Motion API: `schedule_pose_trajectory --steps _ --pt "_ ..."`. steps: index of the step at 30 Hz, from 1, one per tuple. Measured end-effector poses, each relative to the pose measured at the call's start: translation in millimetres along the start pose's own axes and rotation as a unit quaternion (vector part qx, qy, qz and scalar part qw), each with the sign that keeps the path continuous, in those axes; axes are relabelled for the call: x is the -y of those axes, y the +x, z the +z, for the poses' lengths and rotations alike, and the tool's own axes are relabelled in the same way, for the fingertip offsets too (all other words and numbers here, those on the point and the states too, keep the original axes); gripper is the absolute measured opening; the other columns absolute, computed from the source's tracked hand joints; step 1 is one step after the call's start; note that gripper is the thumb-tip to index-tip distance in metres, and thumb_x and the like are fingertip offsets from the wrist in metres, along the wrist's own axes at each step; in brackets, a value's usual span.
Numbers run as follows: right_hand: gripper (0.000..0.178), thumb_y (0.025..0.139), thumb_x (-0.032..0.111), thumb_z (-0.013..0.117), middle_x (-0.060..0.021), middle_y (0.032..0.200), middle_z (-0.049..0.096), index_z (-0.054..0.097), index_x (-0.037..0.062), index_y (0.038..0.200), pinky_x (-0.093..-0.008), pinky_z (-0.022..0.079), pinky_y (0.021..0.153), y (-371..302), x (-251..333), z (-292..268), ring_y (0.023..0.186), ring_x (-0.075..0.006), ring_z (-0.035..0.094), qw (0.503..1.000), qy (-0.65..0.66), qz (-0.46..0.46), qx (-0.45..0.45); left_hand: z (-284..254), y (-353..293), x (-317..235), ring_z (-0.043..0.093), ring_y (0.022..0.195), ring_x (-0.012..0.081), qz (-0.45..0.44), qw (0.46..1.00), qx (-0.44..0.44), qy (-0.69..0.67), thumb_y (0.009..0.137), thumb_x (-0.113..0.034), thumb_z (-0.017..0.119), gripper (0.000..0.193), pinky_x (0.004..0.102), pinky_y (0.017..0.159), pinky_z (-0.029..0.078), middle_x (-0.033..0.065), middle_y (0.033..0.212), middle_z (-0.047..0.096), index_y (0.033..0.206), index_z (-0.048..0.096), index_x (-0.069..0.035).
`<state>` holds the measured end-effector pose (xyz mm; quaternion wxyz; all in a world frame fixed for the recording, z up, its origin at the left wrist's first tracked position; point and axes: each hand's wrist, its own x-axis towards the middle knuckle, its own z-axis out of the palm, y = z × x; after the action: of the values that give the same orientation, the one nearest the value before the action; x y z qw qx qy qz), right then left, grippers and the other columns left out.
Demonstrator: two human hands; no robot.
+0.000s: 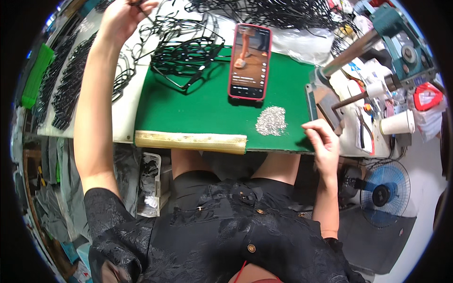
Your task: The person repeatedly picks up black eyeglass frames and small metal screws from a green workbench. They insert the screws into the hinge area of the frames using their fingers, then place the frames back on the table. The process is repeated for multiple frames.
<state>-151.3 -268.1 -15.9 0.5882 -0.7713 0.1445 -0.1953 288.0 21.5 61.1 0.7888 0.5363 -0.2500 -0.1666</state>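
Observation:
At the far left, my left hand (123, 20) is closed on a thin black eyeglass piece (147, 15), partly hidden by the fingers; whether it is a temple arm or a frame I cannot tell. My right hand (323, 147) hovers at the near right edge of the green mat (188, 113), thumb and forefinger pressed together; anything between them is too small to see. To its left lies a heap of tiny silvery metal pieces (271, 121). A pile of black eyeglass frames (181, 61) rests on the mat's far left. Beside the right hand stands a green hand press (330, 111).
A phone in a red case (248, 61) stands at mid-mat. Black temple arms (71, 85) lie in rows at left, with more black eyeglass parts (273, 12) behind. A yellowish strip (188, 140) edges the table. At right are a paper cup (397, 122), pliers (363, 129) and a fan (384, 193).

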Motion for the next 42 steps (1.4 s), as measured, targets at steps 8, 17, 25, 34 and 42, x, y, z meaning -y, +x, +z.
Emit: schedule_pose_trajectory --steps 8,17,25,34,42 --pt "0.040 0.074 0.027 0.070 -0.0064 0.101 0.055 0.067 0.0126 0.111 -0.0393 0.040 0.084 -10 -24 -7 0.096 -0.0259 0.052 0.855 -0.449 -0.245 0.089 94 -112 -2 0.042 0.065 0.0080 -0.104 0.952 0.143 -0.248 0.097 -0.039 0.051 0.042 0.0213 0.064 0.035 0.0000 0.075 0.050 0.110 0.054 0.001" --pt "0.014 0.079 0.002 0.065 -0.0097 0.083 0.061 0.068 0.0028 0.092 -0.0336 0.047 0.072 -5 -28 -5 0.079 -0.0254 0.059 0.947 -0.278 -0.158 -0.013 162 -204 48 0.046 0.060 0.0097 0.066 0.986 0.140 -0.057 0.086 -0.014 0.066 0.086 0.0174 0.051 0.036 0.0040 0.084 0.053 0.150 0.010 -0.004" --pt "0.006 0.082 0.001 0.063 -0.0100 0.080 0.059 0.063 0.0012 0.088 -0.0308 0.049 0.069 4 -33 -8 0.075 -0.0234 0.061 0.954 -0.272 -0.113 0.045 183 -221 56 0.040 0.053 0.0083 0.027 0.990 0.134 -0.021 0.096 -0.018 0.052 0.060 0.0195 0.046 0.036 0.0037 0.076 0.042 0.146 0.023 -0.002" --pt "0.008 0.079 0.000 0.064 -0.0085 0.079 0.058 0.063 0.0039 0.086 -0.0341 0.048 0.071 -8 -31 4 0.077 -0.0248 0.059 0.931 -0.343 -0.123 -0.005 180 -224 68 0.051 0.062 0.0099 0.002 0.993 0.114 0.016 0.093 -0.006 0.052 0.047 0.0206 0.055 0.044 0.0113 0.090 0.058 0.136 0.037 0.004" --pt "0.007 0.078 0.002 0.065 -0.0072 0.078 0.058 0.063 0.0047 0.085 -0.0336 0.048 0.071 -7 -32 9 0.077 -0.0236 0.059 0.933 -0.334 -0.134 -0.006 180 -225 73 0.052 0.066 0.0102 -0.006 0.996 0.088 0.020 0.091 -0.002 0.052 0.046 0.0216 0.057 0.046 0.0171 0.119 0.055 0.135 0.038 0.003"
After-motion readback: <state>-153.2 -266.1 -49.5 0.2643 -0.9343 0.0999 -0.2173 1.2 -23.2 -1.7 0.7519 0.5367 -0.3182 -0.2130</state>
